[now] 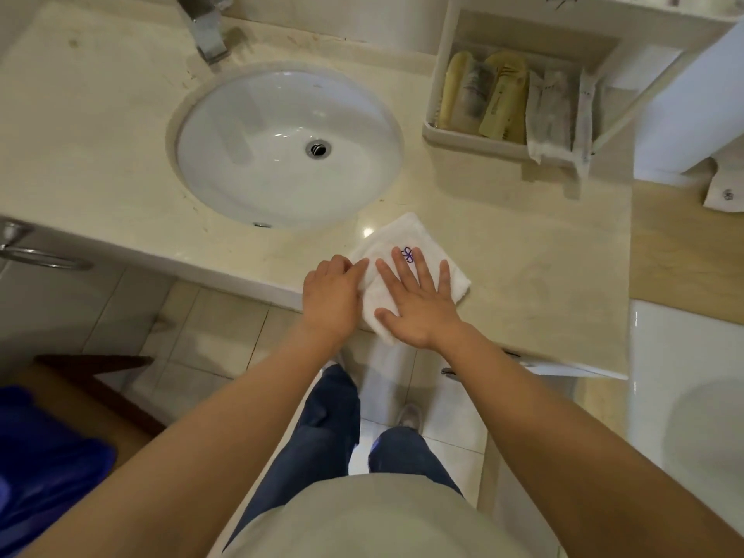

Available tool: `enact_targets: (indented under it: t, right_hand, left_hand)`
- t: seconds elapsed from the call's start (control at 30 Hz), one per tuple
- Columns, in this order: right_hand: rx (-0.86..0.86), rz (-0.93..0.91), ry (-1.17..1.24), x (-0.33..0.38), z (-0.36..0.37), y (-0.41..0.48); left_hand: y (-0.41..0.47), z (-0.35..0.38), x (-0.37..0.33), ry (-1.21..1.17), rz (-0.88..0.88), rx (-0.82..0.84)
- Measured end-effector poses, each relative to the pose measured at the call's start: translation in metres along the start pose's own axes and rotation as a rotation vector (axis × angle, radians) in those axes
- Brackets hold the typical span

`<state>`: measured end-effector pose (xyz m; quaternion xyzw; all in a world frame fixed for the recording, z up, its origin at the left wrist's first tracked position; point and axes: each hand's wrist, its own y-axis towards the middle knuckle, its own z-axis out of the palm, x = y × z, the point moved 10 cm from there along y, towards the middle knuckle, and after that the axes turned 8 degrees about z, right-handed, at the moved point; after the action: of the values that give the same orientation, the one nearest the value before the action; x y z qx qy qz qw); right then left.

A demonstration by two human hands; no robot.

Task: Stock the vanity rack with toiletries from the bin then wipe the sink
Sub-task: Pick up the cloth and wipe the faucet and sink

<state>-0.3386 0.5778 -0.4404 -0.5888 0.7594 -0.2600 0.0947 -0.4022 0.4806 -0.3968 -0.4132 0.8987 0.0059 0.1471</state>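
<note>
At counter [523, 255] edge, right hand [418, 308] flat on towel [455, 281], left hand [332, 296] grip pinching its edge, logo [407, 254] half-covered.

Your right hand [418, 304] covers much of the towel [406, 233] at the front edge of the worktop [531, 259]. Whether your left hand [332, 294] pinches it is unclear. The tap [207, 30] runs off-frame.

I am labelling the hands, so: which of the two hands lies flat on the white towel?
The right hand: its fingers are straight and spread on the towel. The left hand curls its fingers at the towel's left edge.
</note>
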Motion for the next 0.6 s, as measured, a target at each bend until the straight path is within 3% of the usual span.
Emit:
enact_targets:
  t: [0.3,0.6]
  right_hand:
    - [-0.045,0.016,-0.124,-0.016,0.011,-0.028]
    - [-0.026,0.107,-0.080,-0.078,0.020,-0.063]
  left_hand:
    - [-0.012,0.010,-0.031,-0.008,0.005,0.097]
    - [-0.009,0.031,-0.099,-0.022,0.142,0.154]
